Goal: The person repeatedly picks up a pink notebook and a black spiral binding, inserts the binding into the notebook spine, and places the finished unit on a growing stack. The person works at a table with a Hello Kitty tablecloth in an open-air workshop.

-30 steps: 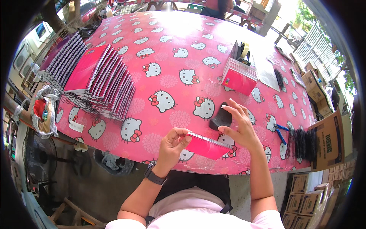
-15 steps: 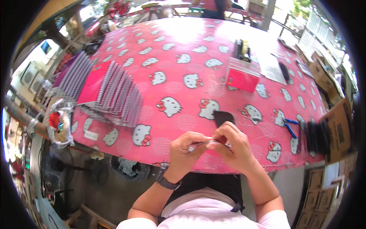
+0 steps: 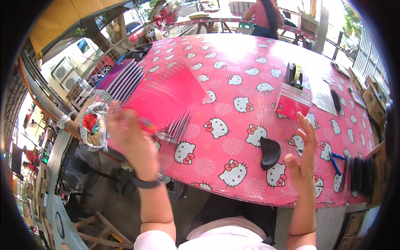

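My left hand point(image 3: 135, 143), smeared by motion and wearing a dark wristband, is at the left stack of pink spiral notebooks point(image 3: 177, 127). A blurred pink notebook point(image 3: 168, 93) reaches from its fingers over that stack; the fingers appear closed on its near edge. My right hand point(image 3: 303, 156) is raised over the table's right side, fingers apart and nothing in it. Just left of it lies a black half-moon-shaped piece point(image 3: 270, 153). Beyond the right hand stands a small stack of pink notebooks point(image 3: 293, 102).
Purple spiral notebooks point(image 3: 121, 79) stand at the far left. A plastic-lined bin point(image 3: 95, 127) is beside the table edge. Blue-handled pliers point(image 3: 336, 163) and black spiral coils point(image 3: 359, 175) lie at right. A tape dispenser point(image 3: 294, 75) and white paper point(image 3: 323, 98) are farther back.
My hands, earlier pinched together over a small thin piece, have parted. The left has gone left to the notebooks; the right has moved right and opened. The view has shifted.
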Tool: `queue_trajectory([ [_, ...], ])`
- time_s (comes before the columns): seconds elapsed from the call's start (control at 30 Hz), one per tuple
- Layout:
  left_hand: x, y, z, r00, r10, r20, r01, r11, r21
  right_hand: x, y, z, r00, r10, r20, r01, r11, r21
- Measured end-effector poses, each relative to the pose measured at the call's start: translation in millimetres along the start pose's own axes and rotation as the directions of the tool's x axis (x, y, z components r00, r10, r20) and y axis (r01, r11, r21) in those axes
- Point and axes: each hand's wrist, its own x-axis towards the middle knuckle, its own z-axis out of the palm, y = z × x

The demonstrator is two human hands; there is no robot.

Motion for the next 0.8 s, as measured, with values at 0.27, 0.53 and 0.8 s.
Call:
queue_trajectory([
  [0.27,81,-45,-54,0.97,0.09,0.227,-0.239,0.537,0.809,9,142,-37,0.983,0.178,0.045,-0.146,0.906,-0.397],
  [0.53,67,-36,-33,0.753,0.138,0.643,-0.559,0.649,0.516,51,244,-46,0.971,0.236,-0.026,-0.153,0.54,-0.827],
  [0.8,6,1,0,0.731,0.369,0.574,-0.653,0.624,0.429,53,207,-46,0.98,0.1,-0.174,-0.184,0.792,-0.582],
])
